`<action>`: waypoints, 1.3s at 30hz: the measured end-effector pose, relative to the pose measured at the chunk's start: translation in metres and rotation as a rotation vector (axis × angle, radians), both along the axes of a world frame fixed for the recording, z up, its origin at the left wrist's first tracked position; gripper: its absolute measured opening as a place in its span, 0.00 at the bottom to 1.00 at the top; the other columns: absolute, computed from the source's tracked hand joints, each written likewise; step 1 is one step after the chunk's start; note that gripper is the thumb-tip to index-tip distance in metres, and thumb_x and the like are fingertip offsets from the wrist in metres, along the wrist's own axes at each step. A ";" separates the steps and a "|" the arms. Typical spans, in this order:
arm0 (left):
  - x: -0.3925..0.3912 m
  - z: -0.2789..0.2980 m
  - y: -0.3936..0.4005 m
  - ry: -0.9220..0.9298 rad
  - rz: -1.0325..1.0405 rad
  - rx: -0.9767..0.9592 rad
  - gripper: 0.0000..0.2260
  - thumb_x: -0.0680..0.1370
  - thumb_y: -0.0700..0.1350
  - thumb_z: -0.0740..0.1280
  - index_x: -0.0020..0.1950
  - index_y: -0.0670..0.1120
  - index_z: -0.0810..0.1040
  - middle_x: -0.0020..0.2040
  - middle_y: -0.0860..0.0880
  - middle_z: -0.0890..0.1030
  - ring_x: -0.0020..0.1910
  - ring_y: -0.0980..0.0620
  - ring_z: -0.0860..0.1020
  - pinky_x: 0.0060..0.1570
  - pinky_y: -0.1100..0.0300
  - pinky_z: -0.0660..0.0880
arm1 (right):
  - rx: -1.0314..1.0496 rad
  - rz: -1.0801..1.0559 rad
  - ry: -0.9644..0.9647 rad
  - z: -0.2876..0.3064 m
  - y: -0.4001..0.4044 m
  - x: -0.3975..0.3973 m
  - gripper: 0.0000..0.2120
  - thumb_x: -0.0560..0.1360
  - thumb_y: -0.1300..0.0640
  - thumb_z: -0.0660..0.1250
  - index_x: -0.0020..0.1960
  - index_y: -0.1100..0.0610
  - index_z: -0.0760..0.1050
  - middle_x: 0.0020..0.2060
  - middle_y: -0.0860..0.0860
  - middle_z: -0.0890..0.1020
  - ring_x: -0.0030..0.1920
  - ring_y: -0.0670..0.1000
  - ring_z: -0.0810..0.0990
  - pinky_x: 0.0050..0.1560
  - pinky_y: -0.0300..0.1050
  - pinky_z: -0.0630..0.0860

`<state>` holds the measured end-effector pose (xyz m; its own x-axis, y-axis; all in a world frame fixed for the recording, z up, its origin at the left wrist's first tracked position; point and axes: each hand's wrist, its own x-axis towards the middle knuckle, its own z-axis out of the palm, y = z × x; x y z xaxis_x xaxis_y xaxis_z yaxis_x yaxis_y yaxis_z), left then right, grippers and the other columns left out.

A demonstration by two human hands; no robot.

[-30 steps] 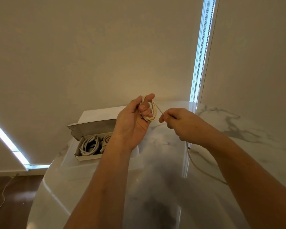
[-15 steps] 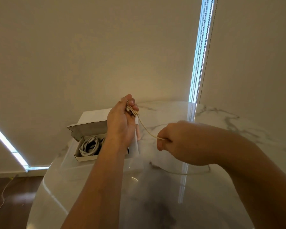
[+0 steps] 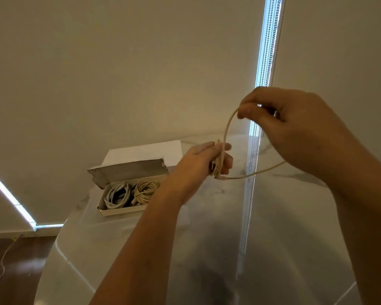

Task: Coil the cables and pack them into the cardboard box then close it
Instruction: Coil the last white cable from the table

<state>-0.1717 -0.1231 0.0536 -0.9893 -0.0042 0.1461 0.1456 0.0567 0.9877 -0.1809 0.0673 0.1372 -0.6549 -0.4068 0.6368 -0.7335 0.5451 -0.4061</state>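
Worktop (image 3: 207, 249): glossy white marble with grey veins; its rounded edge runs from 7 o'clock up toward 10 o'clock, and the near part is bare.
Left hand (image 3: 198, 164): over the middle of the worktop, grip closed around a small bundle of beige cable (image 3: 227, 128).
Right hand (image 3: 295, 128): raised at 2 o'clock, thumb and fingertips pinching the same cable, which arcs up from the bundle; a slack run loops back below, from under the right hand to the bundle.
Cardboard box (image 3: 123, 211): at 10 o'clock near the worktop's edge, lid standing open; no writing can be read on it.
Inside the box: a white coiled cable (image 3: 117, 194) on the left, a beige coiled cable (image 3: 146, 191) beside it.
Floor (image 3: 15, 271): dark wood at 8 o'clock, a thin cord lying on it.
Far side: pale roller blinds (image 3: 119, 62) with bright gaps and bead chains (image 3: 264, 51) at 1 o'clock.
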 end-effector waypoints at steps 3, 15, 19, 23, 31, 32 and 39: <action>0.003 0.006 0.006 -0.031 -0.110 -0.003 0.19 0.87 0.47 0.55 0.60 0.37 0.82 0.38 0.46 0.80 0.38 0.50 0.78 0.43 0.56 0.75 | -0.115 -0.088 -0.012 -0.007 0.004 -0.018 0.09 0.82 0.43 0.62 0.53 0.42 0.81 0.39 0.41 0.80 0.39 0.44 0.77 0.40 0.38 0.70; -0.005 0.009 -0.008 -0.019 -0.218 0.373 0.22 0.86 0.47 0.53 0.59 0.32 0.79 0.29 0.51 0.66 0.29 0.56 0.63 0.32 0.62 0.61 | 0.031 -0.191 -0.266 -0.057 -0.014 -0.061 0.20 0.81 0.36 0.57 0.61 0.44 0.82 0.51 0.45 0.85 0.49 0.48 0.80 0.49 0.44 0.72; -0.009 0.005 -0.015 -0.014 -0.183 0.535 0.20 0.85 0.46 0.54 0.58 0.33 0.80 0.30 0.51 0.65 0.29 0.56 0.62 0.34 0.61 0.60 | 0.174 -0.147 -0.388 -0.072 -0.030 -0.060 0.21 0.82 0.37 0.55 0.62 0.44 0.82 0.37 0.42 0.78 0.40 0.46 0.77 0.44 0.42 0.71; -0.012 0.002 -0.023 0.018 -0.109 0.712 0.20 0.85 0.46 0.54 0.60 0.32 0.78 0.31 0.51 0.66 0.29 0.56 0.63 0.32 0.64 0.64 | 0.287 -0.098 -0.444 -0.081 -0.047 -0.050 0.21 0.83 0.40 0.55 0.67 0.46 0.79 0.57 0.49 0.84 0.54 0.51 0.80 0.54 0.43 0.72; -0.014 0.001 -0.029 0.138 0.049 0.820 0.19 0.87 0.46 0.53 0.63 0.33 0.76 0.33 0.50 0.69 0.31 0.56 0.68 0.34 0.64 0.70 | 0.428 -0.069 -0.342 -0.076 -0.065 -0.022 0.14 0.85 0.53 0.55 0.65 0.53 0.77 0.39 0.48 0.78 0.37 0.47 0.76 0.38 0.40 0.71; -0.014 0.001 -0.029 0.152 0.074 0.821 0.19 0.87 0.46 0.54 0.64 0.33 0.75 0.33 0.50 0.70 0.31 0.56 0.69 0.35 0.64 0.70 | 0.445 -0.074 -0.333 -0.075 -0.066 -0.019 0.13 0.85 0.54 0.56 0.64 0.54 0.77 0.41 0.50 0.80 0.39 0.48 0.77 0.40 0.40 0.74; -0.018 0.001 -0.036 0.290 0.377 0.778 0.16 0.86 0.45 0.58 0.66 0.34 0.74 0.37 0.48 0.77 0.36 0.54 0.74 0.43 0.61 0.74 | 0.404 -0.039 -0.323 -0.068 -0.069 0.001 0.10 0.85 0.55 0.57 0.60 0.52 0.76 0.42 0.49 0.80 0.40 0.49 0.78 0.43 0.41 0.77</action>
<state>-0.1901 -0.1588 0.0542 -0.8273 -0.5214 0.2093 0.5010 -0.5161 0.6947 -0.1799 -0.0016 0.0695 -0.8117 -0.5498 0.1971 -0.5816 0.7295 -0.3599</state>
